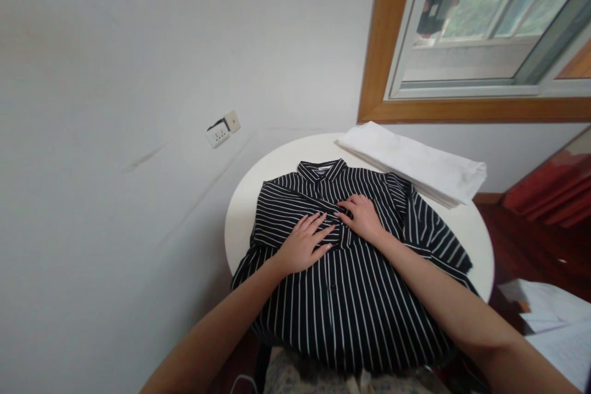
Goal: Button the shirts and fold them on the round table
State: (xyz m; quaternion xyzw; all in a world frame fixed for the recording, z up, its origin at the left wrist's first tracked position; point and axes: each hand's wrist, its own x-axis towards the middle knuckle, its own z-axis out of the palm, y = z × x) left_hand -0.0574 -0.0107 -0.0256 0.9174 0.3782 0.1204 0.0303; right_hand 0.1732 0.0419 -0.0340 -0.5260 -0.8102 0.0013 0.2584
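Observation:
A black shirt with white stripes (pixel 360 295) lies face up on a round white table (pixel 240 215), its collar at the far side and its hem hanging over the near edge. The sleeve on the left is folded across the chest; the other sleeve (pixel 434 228) lies out to the right. My left hand (pixel 305 243) rests on the folded sleeve with its fingers spread. Just right of it, my right hand (pixel 362 218) lies on the chest near the button line, fingers stretched and slightly bent. Neither hand grips the cloth.
A folded white cloth or bag (pixel 415 160) lies at the table's back right, partly past the edge. Behind stand a white wall with a socket (pixel 218 134) and a wood-framed window (pixel 475 109). White papers (pixel 554 314) and red fabric (pixel 554 188) are at the right.

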